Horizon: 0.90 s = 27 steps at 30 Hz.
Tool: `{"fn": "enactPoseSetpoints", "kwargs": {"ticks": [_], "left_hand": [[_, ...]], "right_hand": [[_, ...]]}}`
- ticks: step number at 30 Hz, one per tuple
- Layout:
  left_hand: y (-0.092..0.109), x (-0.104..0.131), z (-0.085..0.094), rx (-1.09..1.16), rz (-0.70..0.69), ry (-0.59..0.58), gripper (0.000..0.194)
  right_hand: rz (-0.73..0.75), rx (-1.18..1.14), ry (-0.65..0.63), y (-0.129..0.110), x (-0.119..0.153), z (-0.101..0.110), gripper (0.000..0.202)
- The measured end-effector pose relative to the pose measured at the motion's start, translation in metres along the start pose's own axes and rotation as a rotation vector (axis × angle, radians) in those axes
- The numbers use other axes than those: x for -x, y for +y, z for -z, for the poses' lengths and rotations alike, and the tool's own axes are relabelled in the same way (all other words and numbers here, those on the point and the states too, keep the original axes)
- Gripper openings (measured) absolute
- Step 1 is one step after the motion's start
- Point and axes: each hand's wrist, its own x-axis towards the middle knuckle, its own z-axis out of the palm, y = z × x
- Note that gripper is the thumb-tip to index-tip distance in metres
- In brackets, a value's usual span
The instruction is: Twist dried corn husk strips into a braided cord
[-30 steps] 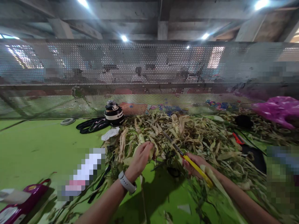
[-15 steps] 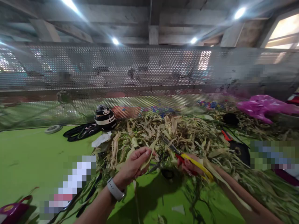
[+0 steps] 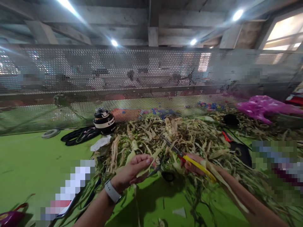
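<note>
Left of the yellow scissors (image 3: pixel 187 158), the left hand (image 3: pixel 138 167) pinches a husk (image 3: pixel 157 153), apparently steadying it; the right hand's (image 3: pixel 193 168) grip clasps the handles, seemingly keeping the blades (image 3: pixel 174 148) free.

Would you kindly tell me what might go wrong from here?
The scissors in the right hand might nick the left hand, which pinches a pale husk strip near the blades. Another strip, draped across the right forearm, may snag when that arm moves.
</note>
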Motion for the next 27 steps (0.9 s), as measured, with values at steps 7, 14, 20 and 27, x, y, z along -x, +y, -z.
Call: {"fn": "enactPoseSetpoints", "kwargs": {"ticks": [7,14,20,27], "left_hand": [[0.0,-0.003,0.007,-0.034,-0.026,0.003,0.027],[-0.006,-0.009,0.006,0.071,-0.134,0.206,0.02],[-0.01,-0.01,-0.002,0.11,-0.183,0.141,0.016],[-0.018,-0.007,-0.013,-0.037,-0.172,0.035,0.017]], "right_hand": [[-0.126,0.139,-0.001,0.028,-0.008,-0.001,0.043],[-0.216,0.405,0.2,0.034,-0.019,0.011,0.036],[-0.18,0.748,0.224,0.033,-0.01,0.03,0.017],[-0.04,-0.28,-0.031,-0.014,-0.014,-0.011,0.035]]}}
